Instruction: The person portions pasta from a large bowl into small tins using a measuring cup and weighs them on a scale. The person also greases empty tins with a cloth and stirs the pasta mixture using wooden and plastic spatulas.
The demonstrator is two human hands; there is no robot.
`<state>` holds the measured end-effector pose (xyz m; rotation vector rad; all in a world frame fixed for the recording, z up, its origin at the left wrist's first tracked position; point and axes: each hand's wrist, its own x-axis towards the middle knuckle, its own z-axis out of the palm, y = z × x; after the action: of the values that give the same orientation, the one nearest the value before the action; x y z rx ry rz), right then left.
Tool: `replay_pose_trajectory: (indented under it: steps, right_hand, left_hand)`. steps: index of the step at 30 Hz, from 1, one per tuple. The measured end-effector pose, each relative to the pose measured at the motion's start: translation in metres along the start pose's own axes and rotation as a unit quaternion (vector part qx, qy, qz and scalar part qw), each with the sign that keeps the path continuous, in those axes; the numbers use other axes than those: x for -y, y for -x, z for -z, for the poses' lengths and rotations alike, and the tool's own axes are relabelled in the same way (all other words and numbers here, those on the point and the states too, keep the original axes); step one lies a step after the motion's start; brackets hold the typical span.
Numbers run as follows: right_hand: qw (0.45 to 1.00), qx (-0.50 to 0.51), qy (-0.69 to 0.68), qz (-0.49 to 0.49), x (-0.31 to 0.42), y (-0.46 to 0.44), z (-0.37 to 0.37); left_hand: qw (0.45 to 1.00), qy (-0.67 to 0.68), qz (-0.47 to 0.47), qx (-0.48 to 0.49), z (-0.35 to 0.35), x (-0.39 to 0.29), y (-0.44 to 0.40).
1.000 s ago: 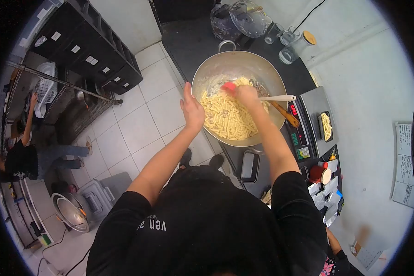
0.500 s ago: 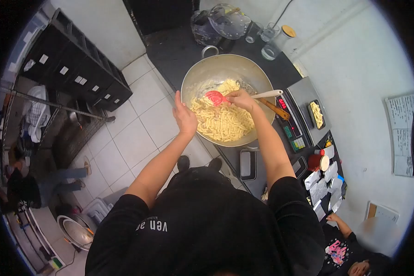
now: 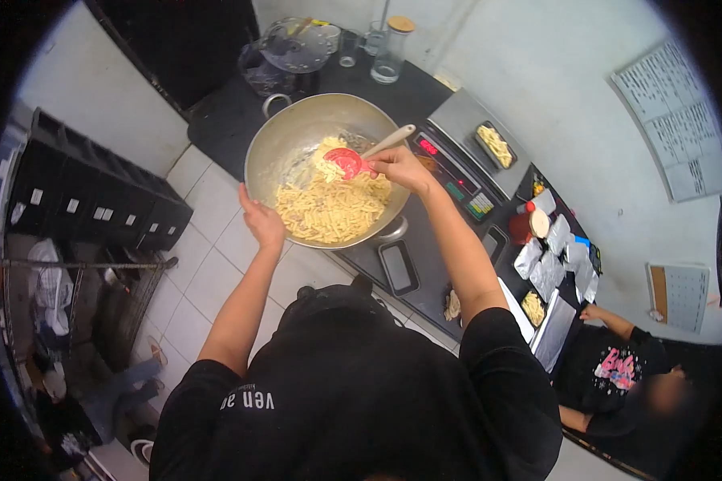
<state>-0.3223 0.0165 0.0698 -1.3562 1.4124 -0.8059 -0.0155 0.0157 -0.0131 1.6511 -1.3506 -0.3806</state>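
Observation:
A wide metal pan [image 3: 263, 148] with loop handles holds short pasta [image 3: 329, 216] in a pale, creamy coating. My right hand [image 3: 399, 167] is closed round the handle of a red scoop [image 3: 343, 163], whose bowl sits against the pasta in the pan's middle. Just behind those fingers a utensil with a cream-coloured handle [image 3: 393, 139] leans over the rim; its head is hidden. At the pan's near left side, my left hand [image 3: 263, 223] lies against the rim with its fingers stretched out.
Right of the pan stands a digital scale [image 3: 472, 152] bearing a black tray of pasta [image 3: 496, 146]. Another black tray [image 3: 399, 268] lies near the counter edge. Foil-covered packs [image 3: 547, 272] sit farther right, beside a co-worker [image 3: 618, 365]. A glass bottle [image 3: 389, 52] stands behind.
My view has swung to the right, so the pan appears farther left. The red scoop stays in my right hand over the pasta, and my left hand remains at the rim.

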Motion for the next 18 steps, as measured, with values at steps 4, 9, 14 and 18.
replay_pose_trajectory:
  steps: [4, 9, 14, 18]
  right_hand:
    - [0.995, -0.045, -0.043, -0.078, 0.032, 0.055, 0.049]
    - [0.975, -0.190, 0.000, -0.111, 0.047, 0.125, 0.145]
    - [0.943, -0.301, 0.113, -0.085, -0.002, 0.157, 0.246]
    - [0.850, -0.394, 0.341, -0.078, -0.054, 0.137, 0.290]
  left_hand:
    - [1.000, 0.003, -0.024, -0.001, -0.001, 0.002, 0.000]
    - [0.999, -0.008, -0.035, 0.009, 0.006, -0.011, 0.002]
    - [0.997, 0.025, 0.031, 0.059, 0.012, -0.025, 0.003]
    - [0.999, 0.008, 0.012, 0.049, 0.008, -0.019, 0.003]
